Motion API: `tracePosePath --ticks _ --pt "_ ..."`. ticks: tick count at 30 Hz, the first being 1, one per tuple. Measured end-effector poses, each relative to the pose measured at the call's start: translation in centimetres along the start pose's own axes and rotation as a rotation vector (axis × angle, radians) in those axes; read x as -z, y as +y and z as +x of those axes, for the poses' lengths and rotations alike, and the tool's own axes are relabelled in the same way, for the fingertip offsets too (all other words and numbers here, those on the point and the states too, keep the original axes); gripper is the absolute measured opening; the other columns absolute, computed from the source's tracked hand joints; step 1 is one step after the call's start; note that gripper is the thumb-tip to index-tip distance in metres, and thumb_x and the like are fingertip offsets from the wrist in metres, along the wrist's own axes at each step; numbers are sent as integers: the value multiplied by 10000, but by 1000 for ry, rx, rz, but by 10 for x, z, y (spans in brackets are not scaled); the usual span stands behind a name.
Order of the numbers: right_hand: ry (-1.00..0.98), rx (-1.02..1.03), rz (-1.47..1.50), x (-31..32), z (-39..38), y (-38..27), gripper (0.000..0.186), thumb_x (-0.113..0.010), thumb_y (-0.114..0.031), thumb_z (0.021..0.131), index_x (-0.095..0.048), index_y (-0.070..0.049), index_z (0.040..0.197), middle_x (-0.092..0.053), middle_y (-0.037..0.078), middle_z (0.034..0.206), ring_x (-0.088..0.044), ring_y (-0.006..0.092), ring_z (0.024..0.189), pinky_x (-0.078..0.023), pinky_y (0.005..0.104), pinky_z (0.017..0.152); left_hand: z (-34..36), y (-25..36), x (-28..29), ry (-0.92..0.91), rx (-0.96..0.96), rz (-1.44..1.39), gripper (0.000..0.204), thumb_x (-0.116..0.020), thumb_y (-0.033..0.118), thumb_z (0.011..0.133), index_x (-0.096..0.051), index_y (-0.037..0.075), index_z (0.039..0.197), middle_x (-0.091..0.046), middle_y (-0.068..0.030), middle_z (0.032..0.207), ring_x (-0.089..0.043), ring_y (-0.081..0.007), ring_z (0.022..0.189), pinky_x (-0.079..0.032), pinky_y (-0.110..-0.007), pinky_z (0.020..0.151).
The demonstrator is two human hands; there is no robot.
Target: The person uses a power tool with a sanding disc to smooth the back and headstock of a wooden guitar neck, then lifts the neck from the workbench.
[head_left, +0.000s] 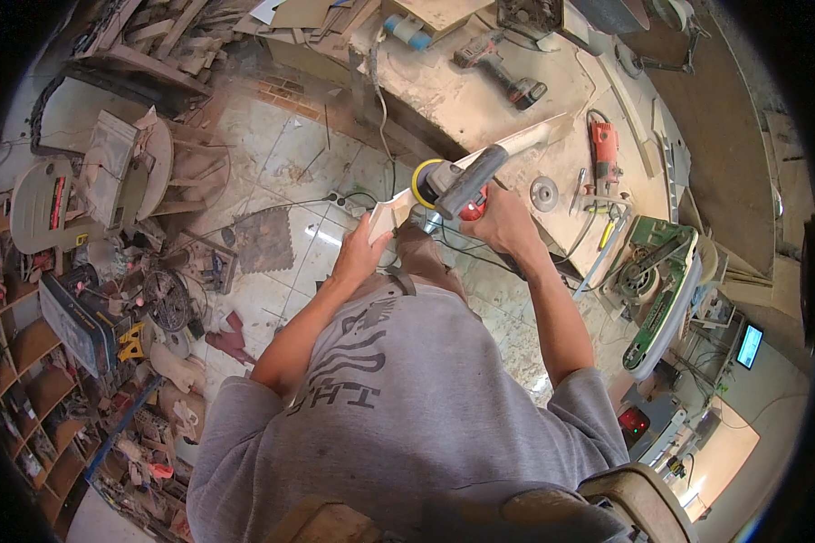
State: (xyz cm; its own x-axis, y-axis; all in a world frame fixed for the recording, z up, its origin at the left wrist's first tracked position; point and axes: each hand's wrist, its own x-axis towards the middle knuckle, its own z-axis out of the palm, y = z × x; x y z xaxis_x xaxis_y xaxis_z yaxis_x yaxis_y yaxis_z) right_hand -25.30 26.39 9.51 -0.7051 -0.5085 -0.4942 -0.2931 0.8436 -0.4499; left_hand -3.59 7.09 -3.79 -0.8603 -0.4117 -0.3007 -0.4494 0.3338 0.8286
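2 closed grips: my left hand (361, 254) curls round pale wood (386, 218); my right hand (509, 226) wraps the red-and-black sander (471, 184), fingertips hidden. Disc (418, 185) contact unclear.

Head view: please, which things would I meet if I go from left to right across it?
Black case, jagged-edged mat, left hand, yellow-edged sander, round metal disc, red power tool, green machine, lit screen.
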Motion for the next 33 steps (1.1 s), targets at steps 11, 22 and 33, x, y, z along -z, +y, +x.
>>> tracePosePath --ticks 11,22,33 --pt "206 -154 -69 19 22 52 649 -854 -330 685 -654 112 1116 -736 338 1002 -733 460 999 -571 488 897 5 0 4 -35 4 -33 429 -721 264 980 -520 -22 1227 -699 -354 1023 -668 -560 1002 -522 -582 789" --pt "35 3 -52 -11 4 7 674 -849 -352 687 -630 74 1161 -733 332 995 -730 477 987 -577 522 892 7 3 4 -88 155 -129 456 -736 256 951 -528 -6 1261 -722 -332 1044 -698 -519 1033 -555 -550 838" --pt "228 -205 -110 38 40 77 666 -834 -408 690 -681 91 1104 -741 334 1052 -738 453 1026 -577 491 912 4 14 10 -146 261 -254 378 -712 201 981 -546 21 1269 -703 -142 862 -672 -208 612 -539 -370 555"
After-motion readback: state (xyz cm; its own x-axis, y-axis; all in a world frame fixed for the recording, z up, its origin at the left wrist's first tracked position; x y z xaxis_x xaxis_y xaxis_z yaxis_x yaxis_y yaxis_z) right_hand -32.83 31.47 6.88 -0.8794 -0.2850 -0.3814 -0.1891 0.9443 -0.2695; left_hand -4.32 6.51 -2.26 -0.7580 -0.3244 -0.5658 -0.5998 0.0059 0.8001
